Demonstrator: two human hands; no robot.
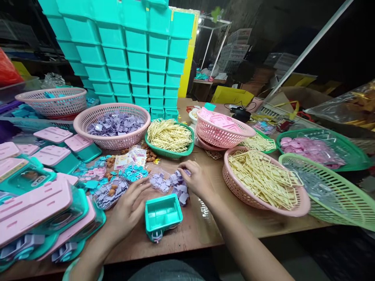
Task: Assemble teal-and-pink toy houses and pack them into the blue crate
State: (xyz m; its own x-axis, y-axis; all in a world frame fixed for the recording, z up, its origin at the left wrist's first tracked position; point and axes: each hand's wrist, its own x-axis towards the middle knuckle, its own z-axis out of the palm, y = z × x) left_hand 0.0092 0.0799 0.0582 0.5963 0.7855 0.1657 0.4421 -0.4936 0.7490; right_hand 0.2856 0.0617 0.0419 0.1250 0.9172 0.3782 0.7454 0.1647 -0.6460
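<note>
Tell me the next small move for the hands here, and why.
Probably the right hand should pinch one lilac piece from the loose pile it rests on: the teal tray lies open and empty just below, and the left hand lies flat beside it, holding nothing.

A stack of teal bins [125,50] stands behind a pink basket [88,121] of lilac parts; cream frames fill a green basket [187,150].

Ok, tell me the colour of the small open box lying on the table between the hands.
The box is teal green, seen clearly in the head view.
</note>
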